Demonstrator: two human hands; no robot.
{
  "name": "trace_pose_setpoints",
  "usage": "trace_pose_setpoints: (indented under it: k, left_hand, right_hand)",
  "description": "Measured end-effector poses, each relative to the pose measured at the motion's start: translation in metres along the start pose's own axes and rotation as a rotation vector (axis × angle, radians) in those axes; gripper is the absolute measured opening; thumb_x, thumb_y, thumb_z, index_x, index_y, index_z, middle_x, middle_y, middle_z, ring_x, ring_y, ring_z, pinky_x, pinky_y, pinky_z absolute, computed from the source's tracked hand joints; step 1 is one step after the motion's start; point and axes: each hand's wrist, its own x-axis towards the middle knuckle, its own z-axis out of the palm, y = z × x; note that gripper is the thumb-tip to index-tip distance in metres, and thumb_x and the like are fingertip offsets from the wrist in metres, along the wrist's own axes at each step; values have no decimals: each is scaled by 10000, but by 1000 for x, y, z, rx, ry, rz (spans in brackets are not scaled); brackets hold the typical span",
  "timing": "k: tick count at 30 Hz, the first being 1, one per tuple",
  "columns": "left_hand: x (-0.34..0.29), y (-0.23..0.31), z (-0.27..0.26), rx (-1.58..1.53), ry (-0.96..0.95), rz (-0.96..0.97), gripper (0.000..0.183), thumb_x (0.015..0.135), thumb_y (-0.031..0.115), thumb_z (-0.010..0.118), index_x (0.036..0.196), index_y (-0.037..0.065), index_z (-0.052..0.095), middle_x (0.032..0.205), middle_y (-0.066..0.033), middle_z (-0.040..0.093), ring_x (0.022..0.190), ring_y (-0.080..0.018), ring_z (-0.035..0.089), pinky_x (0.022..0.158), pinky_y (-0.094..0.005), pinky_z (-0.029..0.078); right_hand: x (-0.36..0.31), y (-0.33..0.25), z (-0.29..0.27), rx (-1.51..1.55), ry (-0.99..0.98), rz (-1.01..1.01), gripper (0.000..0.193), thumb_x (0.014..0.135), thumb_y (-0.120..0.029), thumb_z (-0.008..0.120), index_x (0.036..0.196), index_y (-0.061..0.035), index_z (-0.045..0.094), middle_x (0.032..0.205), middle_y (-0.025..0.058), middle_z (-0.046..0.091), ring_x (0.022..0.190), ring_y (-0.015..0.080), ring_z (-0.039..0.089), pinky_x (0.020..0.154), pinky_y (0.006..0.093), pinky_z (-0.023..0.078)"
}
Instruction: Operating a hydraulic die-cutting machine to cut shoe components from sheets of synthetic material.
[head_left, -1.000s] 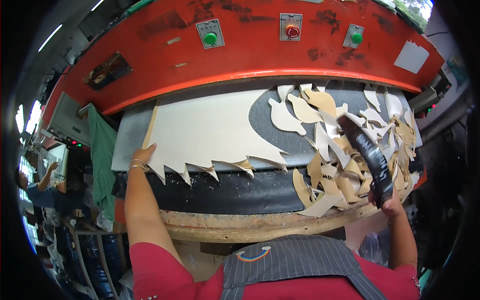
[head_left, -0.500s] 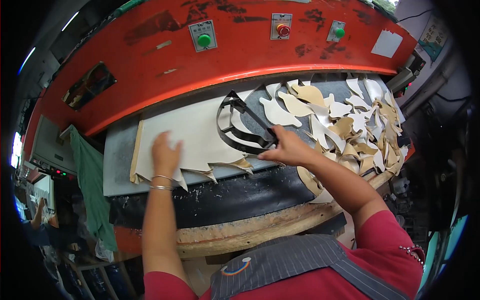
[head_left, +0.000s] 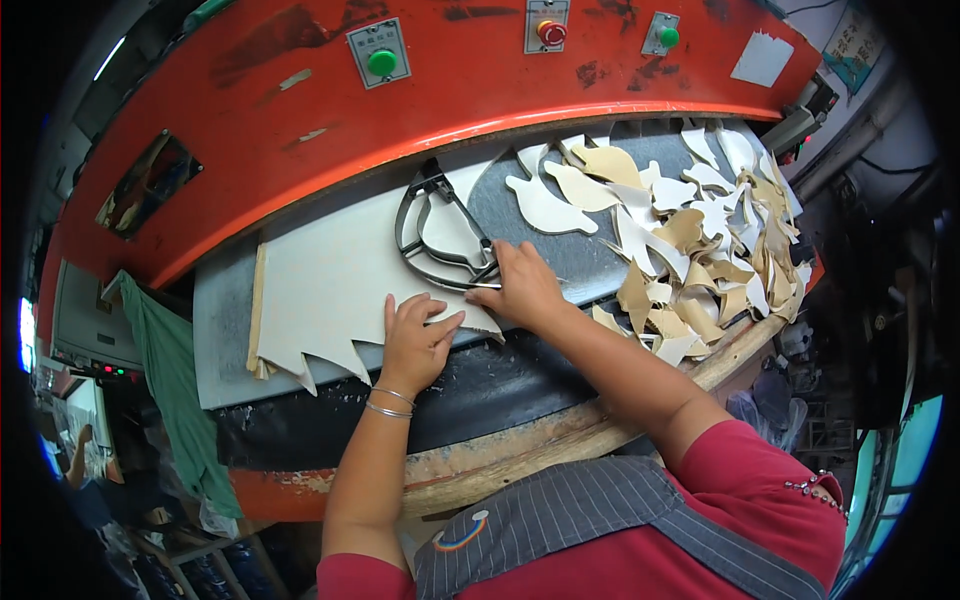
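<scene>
A black steel cutting die (head_left: 464,213), curved like a leaf, rests on the right part of a white layered sheet (head_left: 320,280). My right hand (head_left: 525,288) grips the die's near right end, thumb toward the sheet and fingers over the die's edge. My left hand (head_left: 415,345) lies with fingers spread on the sheet, close to its jagged near edge and just below the die. Beneath the sheet is a grey cutting board (head_left: 225,345). Cut white pieces (head_left: 548,208) with rounded bodies and narrow tips lie right of the die.
White and tan offcuts (head_left: 700,260) are heaped at the right. Behind the board rises a red machine beam (head_left: 290,150) with green buttons (head_left: 382,62) and a red button (head_left: 551,33). A wooden edge (head_left: 530,445) runs in front; a green cloth (head_left: 170,370) hangs at left.
My left hand has come rightward across the sheet and settled near the die. The die has shifted slightly left with my right hand still gripping it. The whole view has also shifted.
</scene>
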Motion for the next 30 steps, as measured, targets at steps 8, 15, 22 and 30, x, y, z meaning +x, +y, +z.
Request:
trace_pose_setpoints:
  k: [8, 15, 22, 30]
  left_hand:
    - [48, -34, -3, -476, 339, -621, 467, 842, 237, 667, 1213, -24, 556, 1221, -192, 568, 1126, -281, 544, 975, -330, 408]
    - [79, -59, 10, -630, 196, -694, 487, 848, 61, 556, 1306, -74, 461, 1194, -174, 588, 1073, -204, 570, 933, -276, 422]
    - [80, -44, 8, -715, 241, -677, 476, 876, 17, 494, 1337, -80, 419, 1246, -153, 555, 1113, -179, 542, 969, -277, 393]
    - [89, -33, 3, -758, 219, -703, 481, 894, 0, 460, 1366, -64, 386, 1288, -132, 531, 1158, -170, 513, 991, -273, 369]
  right_hand:
    - [-19, 42, -18, 85, -117, -79, 727, 711, -360, 765, 1319, -89, 473, 1162, 188, 541, 1094, 328, 464, 914, 411, 368]
    - [-20, 54, -2, 29, 27, -285, 644, 727, -406, 714, 1269, -109, 532, 1326, 36, 535, 1187, 250, 465, 901, 406, 359]
    - [-21, 58, 1, 77, 48, -270, 633, 729, -391, 710, 1263, -91, 547, 1318, 24, 543, 1163, 233, 479, 866, 393, 362]
    - [-20, 58, 3, 66, 74, -301, 605, 719, -374, 717, 1218, -68, 567, 1301, 27, 552, 1151, 219, 489, 838, 385, 371]
